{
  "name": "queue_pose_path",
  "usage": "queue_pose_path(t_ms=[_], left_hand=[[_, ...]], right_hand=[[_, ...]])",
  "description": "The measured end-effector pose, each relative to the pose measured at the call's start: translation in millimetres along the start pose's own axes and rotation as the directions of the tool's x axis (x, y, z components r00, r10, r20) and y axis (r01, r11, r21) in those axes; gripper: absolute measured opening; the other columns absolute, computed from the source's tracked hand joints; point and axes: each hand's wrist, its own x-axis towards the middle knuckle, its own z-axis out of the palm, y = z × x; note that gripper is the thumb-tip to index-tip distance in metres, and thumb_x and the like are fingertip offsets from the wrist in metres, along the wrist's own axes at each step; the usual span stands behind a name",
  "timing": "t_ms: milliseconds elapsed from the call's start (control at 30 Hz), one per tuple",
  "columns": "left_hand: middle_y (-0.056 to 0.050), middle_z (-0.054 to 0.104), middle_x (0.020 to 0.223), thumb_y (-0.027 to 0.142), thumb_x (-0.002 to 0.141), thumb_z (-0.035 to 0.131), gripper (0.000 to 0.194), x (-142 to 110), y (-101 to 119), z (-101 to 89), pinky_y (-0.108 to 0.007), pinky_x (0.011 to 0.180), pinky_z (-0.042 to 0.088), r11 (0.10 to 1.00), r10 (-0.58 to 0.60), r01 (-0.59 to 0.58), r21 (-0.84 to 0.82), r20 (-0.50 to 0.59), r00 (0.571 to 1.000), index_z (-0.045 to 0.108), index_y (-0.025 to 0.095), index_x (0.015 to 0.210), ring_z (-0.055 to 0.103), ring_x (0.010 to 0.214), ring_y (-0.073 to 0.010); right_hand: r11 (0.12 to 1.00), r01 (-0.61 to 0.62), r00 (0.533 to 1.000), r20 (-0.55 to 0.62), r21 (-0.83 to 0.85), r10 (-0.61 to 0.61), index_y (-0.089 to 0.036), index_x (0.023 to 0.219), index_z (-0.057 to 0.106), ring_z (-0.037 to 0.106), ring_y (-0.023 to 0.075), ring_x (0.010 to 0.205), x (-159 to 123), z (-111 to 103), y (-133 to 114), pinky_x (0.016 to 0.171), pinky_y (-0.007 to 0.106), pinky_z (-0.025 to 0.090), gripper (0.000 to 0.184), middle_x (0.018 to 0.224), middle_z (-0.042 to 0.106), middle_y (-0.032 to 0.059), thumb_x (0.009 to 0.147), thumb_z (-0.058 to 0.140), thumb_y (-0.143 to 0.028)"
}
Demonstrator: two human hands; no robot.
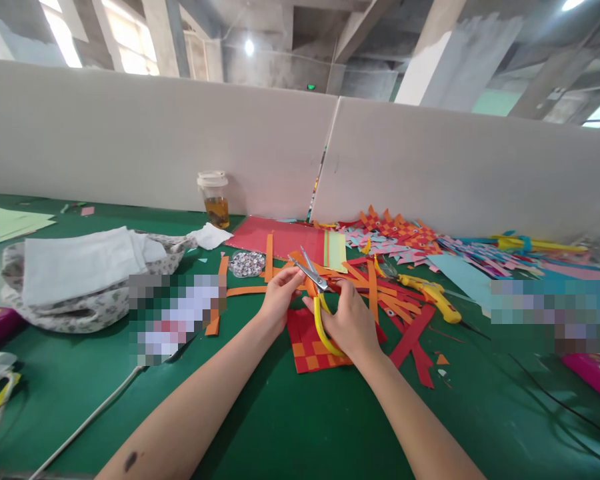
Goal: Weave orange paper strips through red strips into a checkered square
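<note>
My right hand (355,320) grips a pair of scissors (321,283) with yellow handles. Their metal blades stand apart and point up and to the left. Beside the blades, my left hand (279,293) is closed in a pinch; what its fingertips hold is too small to make out. A bit of orange paper (311,287) shows between the two hands. Under them lies a red and orange woven paper piece (317,355), partly covered by the right hand and the scissors. Orange paper strips (269,257) and red paper strips (413,335) lie around it.
Behind the hands are a red sheet (280,237), a pile of small round pieces (247,264) and a lidded cup (215,200). A yellow glue gun (437,298) lies right, before woven orange shapes (397,227). A patterned cloth bag (90,320) lies left.
</note>
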Motion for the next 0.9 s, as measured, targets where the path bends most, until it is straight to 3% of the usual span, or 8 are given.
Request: queue_pose_path(t_ms=[200, 433, 900], left_hand=[[0.004, 0.058, 0.065, 0.033, 0.055, 0.076, 0.028, 2, -2, -1.3, -0.017, 0.051, 0.038, 0.994, -0.053, 0.057, -0.089, 0.052, 0.997, 0.061, 0.017, 0.073, 0.05, 0.053, -0.0043], [0.002, 0.059, 0.065, 0.035, 0.059, 0.074, 0.028, 6, -7, -5.6, -0.017, 0.049, 0.037, 0.984, -0.092, 0.113, -0.138, 0.149, 0.985, 0.06, 0.016, 0.075, 0.05, 0.051, -0.0045], [0.002, 0.06, 0.063, 0.031, 0.064, 0.071, 0.023, 8, -6, -10.5, -0.016, 0.049, 0.038, 0.972, -0.131, 0.172, -0.158, 0.24, 0.962, 0.06, 0.016, 0.078, 0.051, 0.05, -0.0044]], right_hand=[[1.0, 0.003, 1.0, -0.01, 0.006, -0.003, -0.018, 0.095, 0.04, 0.058, 0.0287, 0.088, 1, -2, -3, 0.061, 0.033, 0.045, 0.047, 0.09, 0.059, 0.0112, 0.073, 0.047, -0.059], [1.0, -0.006, 1.0, -0.015, 0.012, 0.006, -0.019, 0.093, 0.04, 0.059, 0.0262, 0.084, 1, -1, -2, 0.061, 0.032, 0.045, 0.045, 0.086, 0.059, 0.0086, 0.072, 0.049, -0.057], [0.999, 0.047, 0.997, -0.065, 0.024, -0.045, -0.02, 0.085, 0.043, 0.06, 0.0236, 0.078, 3, -4, 3, 0.058, 0.03, 0.045, 0.039, 0.078, 0.059, 0.0053, 0.07, 0.054, -0.054]])
